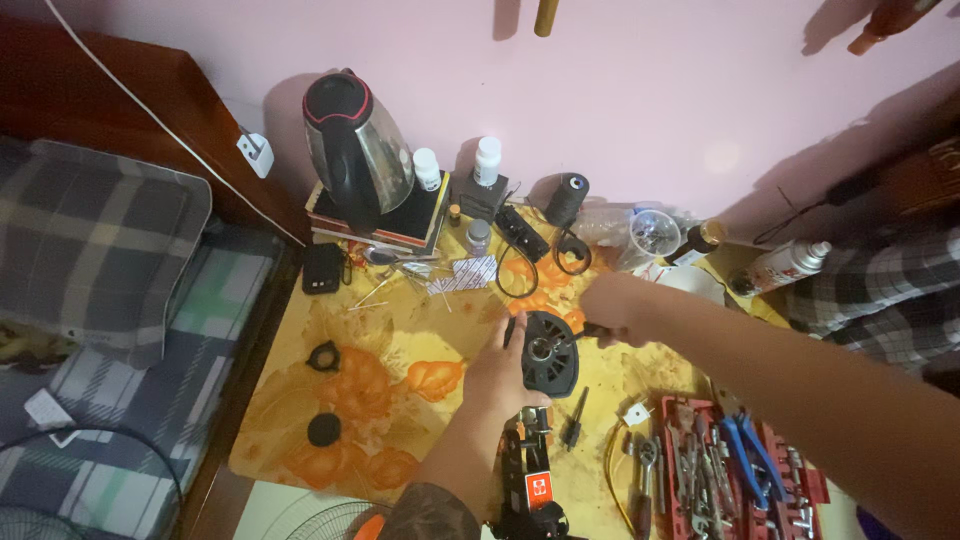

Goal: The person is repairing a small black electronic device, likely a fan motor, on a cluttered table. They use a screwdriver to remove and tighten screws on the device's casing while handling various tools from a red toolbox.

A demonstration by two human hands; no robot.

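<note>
Steadying of a round black housing (549, 352), which stands on edge near the middle of the orange flowered table (300, 400), its metal hub facing the camera. My left hand (503, 372) cups the housing's left rim with the fingers spread over its top, clasped on it so it cannot roll. My right hand (615, 303) comes in from the right, closed around a slim dark tool handle (592, 329) whose tip meets the housing's right side; the tip itself is hidden, so I cannot tell what it engages. To do this well, I judge that I should keep the left palm pressing the housing down against the table while the right hand works, hold the tool square to the part, and apply force gradually so that it does not slip toward my left fingers. Just below the housing lies a black device with an orange label (530, 480), and a small screwdriver (575, 420) rests beside it. A red tray of sockets and wrenches (700, 470) sits to the right; a kettle (355, 145) stands well apart by the wall.
</note>
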